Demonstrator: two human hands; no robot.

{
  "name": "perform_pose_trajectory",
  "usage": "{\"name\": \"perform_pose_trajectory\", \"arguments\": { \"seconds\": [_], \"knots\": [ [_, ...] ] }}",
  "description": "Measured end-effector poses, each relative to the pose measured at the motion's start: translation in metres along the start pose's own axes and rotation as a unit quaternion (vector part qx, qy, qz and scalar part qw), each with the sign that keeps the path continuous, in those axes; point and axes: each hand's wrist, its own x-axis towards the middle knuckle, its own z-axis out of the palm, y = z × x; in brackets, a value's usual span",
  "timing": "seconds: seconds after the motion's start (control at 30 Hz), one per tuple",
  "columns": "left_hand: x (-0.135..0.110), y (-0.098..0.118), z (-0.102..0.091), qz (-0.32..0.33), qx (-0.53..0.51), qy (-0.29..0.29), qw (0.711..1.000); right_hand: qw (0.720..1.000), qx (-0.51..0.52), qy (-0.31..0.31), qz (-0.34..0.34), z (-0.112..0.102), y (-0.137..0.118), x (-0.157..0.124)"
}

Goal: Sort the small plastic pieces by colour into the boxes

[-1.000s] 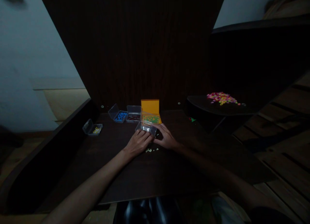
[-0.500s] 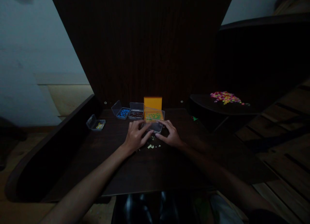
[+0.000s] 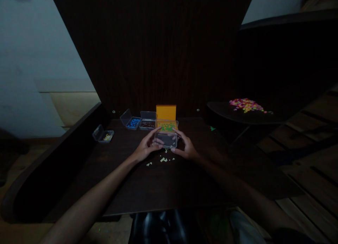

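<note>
A small clear plastic box (image 3: 166,139) is held between both hands in the middle of the dark wooden table (image 3: 158,187). My left hand (image 3: 145,146) grips its left side with the thumb and fingers closed on it. On the box's right side, my right hand (image 3: 186,146) does the same. The box is lifted slightly and looks empty. Several small pale pieces (image 3: 163,160) lie loose on the table just in front of the hands. Right behind the clear box stands an orange box (image 3: 166,118) with its lid up and green and yellow pieces inside.
At the back of the table, open clear boxes hold blue pieces (image 3: 132,122) and dark red pieces (image 3: 148,123). Another small box with yellow pieces (image 3: 103,135) sits at the left edge. A pile of mixed coloured pieces (image 3: 246,105) lies on a dark side surface at right.
Both hands have taken the clear box by its sides and raised it a little off the table. More pale pieces now show on the table below it.
</note>
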Motion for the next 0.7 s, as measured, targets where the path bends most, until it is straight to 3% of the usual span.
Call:
{"name": "perform_pose_trajectory", "arguments": {
  "seconds": [0.1, 0.27, 0.47, 0.7],
  "knots": [
    [0.003, -0.003, -0.002, -0.007, -0.026, 0.016, 0.999, 1.0, -0.011, -0.012, -0.018, -0.003, 0.0, 0.001],
    [0.008, -0.007, -0.013, 0.0, -0.023, 0.103, 0.994, 0.994, -0.071, 0.058, -0.053, -0.013, -0.002, 0.004],
    [0.01, -0.013, -0.021, -0.015, -0.016, 0.195, 0.98, 0.981, -0.179, -0.049, -0.056, -0.019, 0.007, 0.006],
    [0.01, -0.02, -0.015, -0.028, -0.036, 0.188, 0.981, 0.976, -0.196, -0.085, -0.04, -0.015, 0.015, 0.007]
  ]
}}
